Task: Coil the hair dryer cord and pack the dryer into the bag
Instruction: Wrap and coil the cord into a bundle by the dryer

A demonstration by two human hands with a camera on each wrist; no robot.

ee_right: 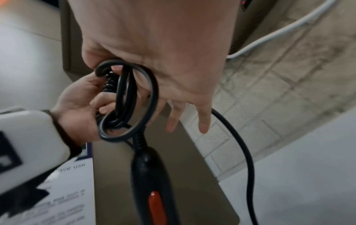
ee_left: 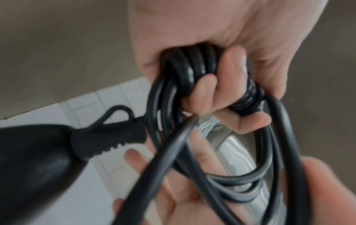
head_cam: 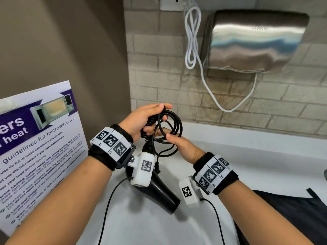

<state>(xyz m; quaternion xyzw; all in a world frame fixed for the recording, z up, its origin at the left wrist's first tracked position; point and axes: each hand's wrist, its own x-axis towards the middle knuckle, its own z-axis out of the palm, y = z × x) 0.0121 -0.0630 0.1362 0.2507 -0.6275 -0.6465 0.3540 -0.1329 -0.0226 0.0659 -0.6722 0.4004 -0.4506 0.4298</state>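
My left hand (head_cam: 150, 115) grips the top of the coiled black cord (head_cam: 178, 124), fingers curled round several loops (ee_left: 192, 68). My right hand (head_cam: 178, 144) holds the lower part of the coil, with my thumb over the strands and my fingers straight behind them (ee_right: 173, 118). The black hair dryer (head_cam: 162, 193) hangs from the cord below my left wrist, above the counter; its handle with an orange switch (ee_right: 156, 204) points down. A loose length of cord (ee_right: 248, 159) trails off to the right. The black bag (head_cam: 292, 214) lies on the counter at lower right.
A white counter (head_cam: 247, 156) runs below a brick wall. A steel hand dryer (head_cam: 253, 41) with a looped white cable (head_cam: 192, 38) hangs on the wall. A microwave poster (head_cam: 40, 138) stands at left.
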